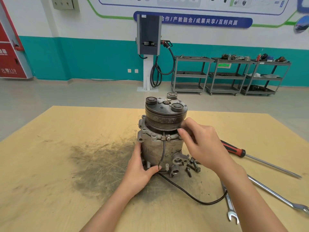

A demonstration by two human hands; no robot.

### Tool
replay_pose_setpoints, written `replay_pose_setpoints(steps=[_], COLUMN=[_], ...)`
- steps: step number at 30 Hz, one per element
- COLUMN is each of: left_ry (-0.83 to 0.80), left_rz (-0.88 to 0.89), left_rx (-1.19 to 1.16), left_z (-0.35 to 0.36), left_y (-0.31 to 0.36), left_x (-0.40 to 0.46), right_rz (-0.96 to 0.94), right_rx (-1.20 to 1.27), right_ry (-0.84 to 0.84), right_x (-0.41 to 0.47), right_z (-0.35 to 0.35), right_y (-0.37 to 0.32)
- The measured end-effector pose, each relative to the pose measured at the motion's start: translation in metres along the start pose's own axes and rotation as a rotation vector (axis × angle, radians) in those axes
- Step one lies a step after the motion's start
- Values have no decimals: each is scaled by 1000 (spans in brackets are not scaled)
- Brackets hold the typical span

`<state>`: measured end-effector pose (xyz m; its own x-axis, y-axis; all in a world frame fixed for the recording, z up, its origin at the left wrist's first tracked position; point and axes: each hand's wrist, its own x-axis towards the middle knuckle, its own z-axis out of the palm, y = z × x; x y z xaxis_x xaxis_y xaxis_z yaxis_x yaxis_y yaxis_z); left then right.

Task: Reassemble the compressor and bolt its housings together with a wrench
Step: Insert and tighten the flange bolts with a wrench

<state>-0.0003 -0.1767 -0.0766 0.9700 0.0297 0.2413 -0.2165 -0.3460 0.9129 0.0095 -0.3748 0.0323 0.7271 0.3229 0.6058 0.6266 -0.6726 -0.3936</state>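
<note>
Here, compressor [163, 139]: stood upright mid-surface, pulley up.
Left hand [142, 166]: grip clasped the lower housing, likely steadying it.
Right hand [203, 148]: fingers curled at the flange; contents unclear.
Bolts [192, 165]: loose beside the base, within reach.

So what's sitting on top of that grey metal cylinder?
On top of the compressor body sits a dark grooved pulley capped by a black plate carrying three round discs. What lies beneath the pulley, inside the body, is hidden.
</note>
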Motion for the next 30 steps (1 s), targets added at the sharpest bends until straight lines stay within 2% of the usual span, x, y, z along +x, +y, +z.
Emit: replay_pose_setpoints(steps=[6,10,17,23,30], left_ry=[-9,-15,-16,-19,-14], left_rz=[4,0,-2,-5,-3], left_rx=[-4,-13,-9,-6,-3], left_z=[0,-1,-1,-1,-1], left_y=[4,4,1,-1,-1], left_x=[-1,-1,0,0,0], right_rz=[51,94,-11,49,76], right_rx=[16,83,-3,25,72], right_ry=[71,54,2,80,4], right_x=[1,2,0,0,0], right_z=[8,4,3,8,1], right_y=[-6,-5,-4,-9,-3])
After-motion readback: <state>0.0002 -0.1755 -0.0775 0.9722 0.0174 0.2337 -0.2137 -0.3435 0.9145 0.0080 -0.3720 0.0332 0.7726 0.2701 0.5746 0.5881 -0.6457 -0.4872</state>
